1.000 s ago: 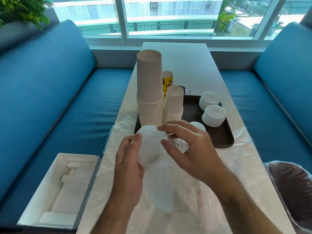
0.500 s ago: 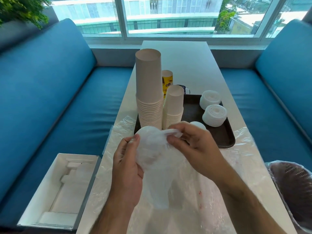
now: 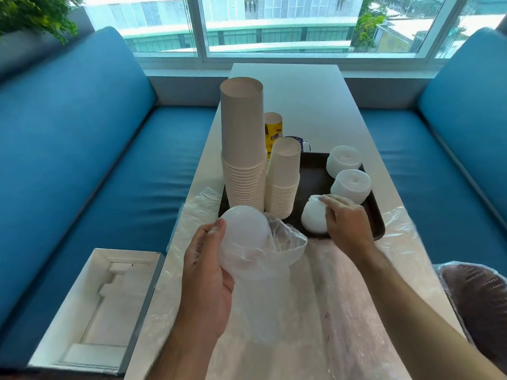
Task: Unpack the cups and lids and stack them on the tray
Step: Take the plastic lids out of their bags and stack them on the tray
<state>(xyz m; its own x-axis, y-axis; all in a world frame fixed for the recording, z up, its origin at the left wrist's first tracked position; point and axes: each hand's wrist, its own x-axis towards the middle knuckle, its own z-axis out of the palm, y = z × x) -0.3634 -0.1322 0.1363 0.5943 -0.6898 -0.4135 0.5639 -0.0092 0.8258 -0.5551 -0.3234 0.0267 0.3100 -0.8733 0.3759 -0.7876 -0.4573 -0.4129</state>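
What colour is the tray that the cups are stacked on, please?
Dark brown, nearly black; the tray shows in the head view.

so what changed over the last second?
The right hand let go of the plastic sleeve and moved right and away onto the tray, where it now sets a small stack of lids at the near edge. The left hand still grips the sleeved lids. Both cup stacks and the two far lid stacks are unmoved.

right hand (image 3: pixel 346 224) moved from bagged lids (image 3: pixel 244 237), onto tray's lid stack (image 3: pixel 312 218)
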